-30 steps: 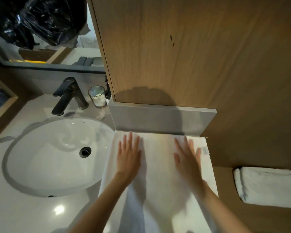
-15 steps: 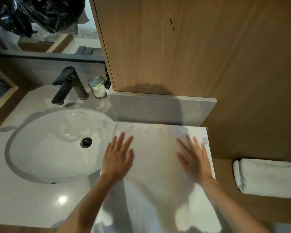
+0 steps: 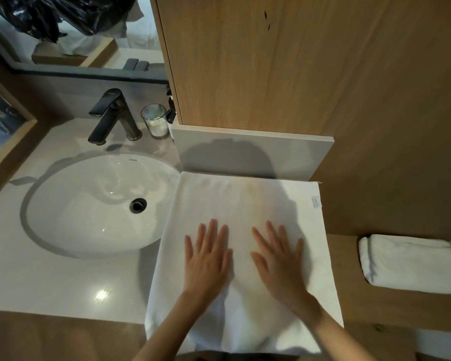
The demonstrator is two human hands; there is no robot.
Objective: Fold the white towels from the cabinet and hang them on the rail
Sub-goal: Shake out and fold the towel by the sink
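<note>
Both hands are lying flat on the white towel (image 3: 245, 201), palms down, fingers straight and a bit spread, not gripping anything. The left hand (image 3: 208, 260) and right hand (image 3: 279, 263) sit side by side with a small gap between them, on the half of the towel closer to the person.

The towel is spread out on the tabletop (image 3: 50, 277). Its far edge butts up against the grey upstand (image 3: 245, 152) ahead of the fingertips, and its near edge hangs over the tabletop's front under the forearms. There's a little label (image 3: 315, 201) near the far corner, ahead and to the right of the right hand.

Left of the left hand is the oval sink (image 3: 76, 220), and the towel's left edge runs right along its rim. Further ahead on that side are a black faucet (image 3: 112, 113) and a glass tumbler (image 3: 155, 121) just beside it.

Off to the right of the right hand, well apart from it, a folded white towel (image 3: 412, 264) lies on a wooden shelf (image 3: 401, 306). The wooden cabinet front (image 3: 271, 61) rises straight ahead of both hands.
</note>
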